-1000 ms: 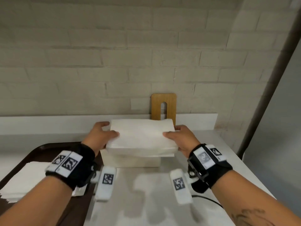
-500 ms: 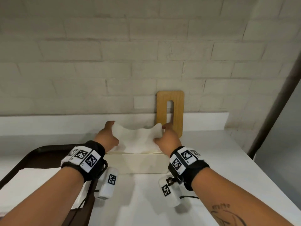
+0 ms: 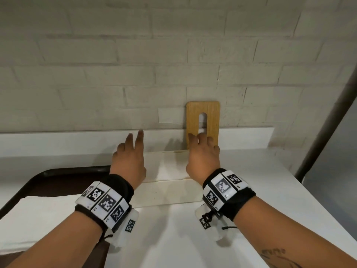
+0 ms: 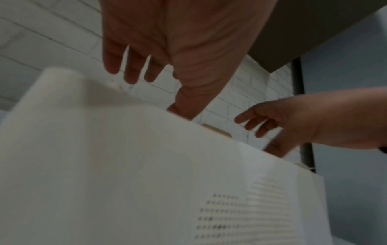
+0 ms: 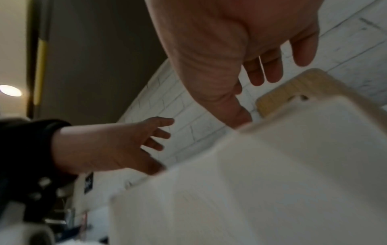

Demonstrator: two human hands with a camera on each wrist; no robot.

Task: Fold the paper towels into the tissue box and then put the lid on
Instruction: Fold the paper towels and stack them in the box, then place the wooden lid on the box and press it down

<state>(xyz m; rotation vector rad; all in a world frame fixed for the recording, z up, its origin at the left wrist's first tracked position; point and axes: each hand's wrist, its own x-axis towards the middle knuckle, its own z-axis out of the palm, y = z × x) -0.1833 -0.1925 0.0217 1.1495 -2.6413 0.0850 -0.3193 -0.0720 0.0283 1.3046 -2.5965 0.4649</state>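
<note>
The cream tissue box (image 3: pixel 164 193) stands on the white counter with white paper towels (image 3: pixel 166 165) lying inside it. My left hand (image 3: pixel 128 153) hovers over the box's left end with fingers straight and spread, holding nothing. Over the right end my right hand (image 3: pixel 202 151) is open too. In the head view its fingers overlap the foot of the wooden lid (image 3: pixel 202 113), which leans upright against the brick wall. In the left wrist view my thumb (image 4: pixel 184 106) dips behind the box wall (image 4: pixel 146 165). The right wrist view shows the lid (image 5: pixel 293 89) beyond the box (image 5: pixel 272 165).
A dark tray (image 3: pixel 58 171) sits left of the box with a stack of white paper towels (image 3: pixel 38 215) on it. A low white ledge (image 3: pixel 77 140) runs along the wall behind. The counter's edge (image 3: pixel 309 200) falls off to the right, near a grey pole (image 3: pixel 328 122).
The stack of towels held above the box went down into it. Both hands pressed it in, then let go and now hover with fingers spread.
</note>
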